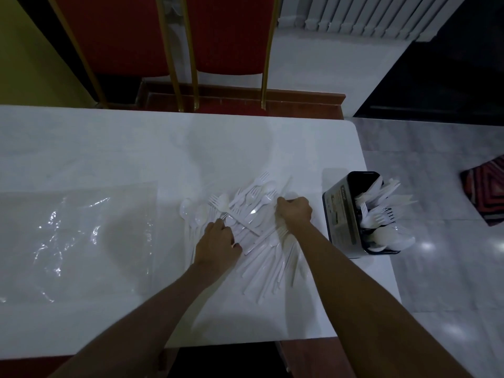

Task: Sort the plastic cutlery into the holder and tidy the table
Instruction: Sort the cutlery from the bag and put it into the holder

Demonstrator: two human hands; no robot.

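White cutlery pile (253,230) mid-bench (109,148). Left hand (218,245) curled on its near-left edge, right hand (296,210) curled at the far-right; grip on pieces unclear. Holder (341,214) part-filled at right edge. Clear plastic bag (76,241) left. Red chairs (226,36) beyond.

Beyond the far edge of the white table (109,148) stand two red upholstered chairs with gold metal frames (229,36), a white ribbed radiator (362,15) right of them, and a striped reddish mat (485,192) on the grey floor.
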